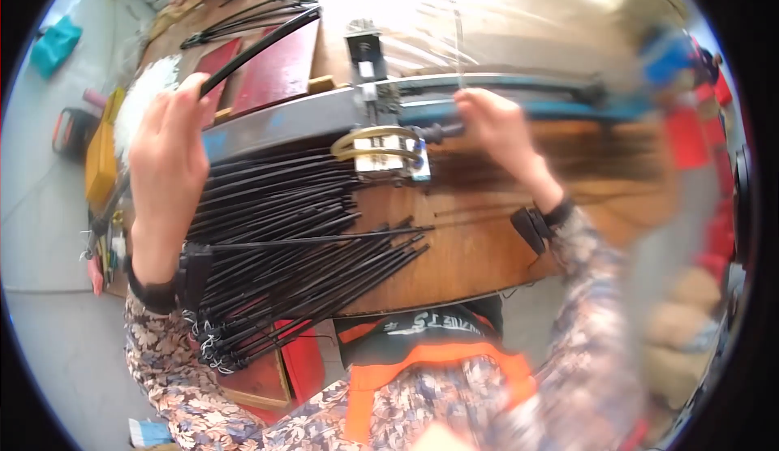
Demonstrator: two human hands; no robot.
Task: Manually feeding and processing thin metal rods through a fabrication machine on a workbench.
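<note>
My left hand [169, 143] is raised at the left, its fingers closed round a long black rod [264, 47] that slants up to the right. On the other side my right hand [497, 126] has its fingertips pinched together. A thin pale stick or wire [458, 41] rises from that pinch, partly blurred. Between the hands sits a small bench device [381, 155] with a looped yellowish hose, fixed by a long grey metal rail [280, 126]. A dark knobbed shaft points from the device toward my right hand; whether they touch I cannot tell.
Many black rods [276, 208] lie heaped on the wooden table [471, 248], some with wire at their ends. More rods [260, 13] and dark red boards [277, 62] are beyond the rail. A white bristly bundle [146, 102] stands at left. Another person's arm shows at top left.
</note>
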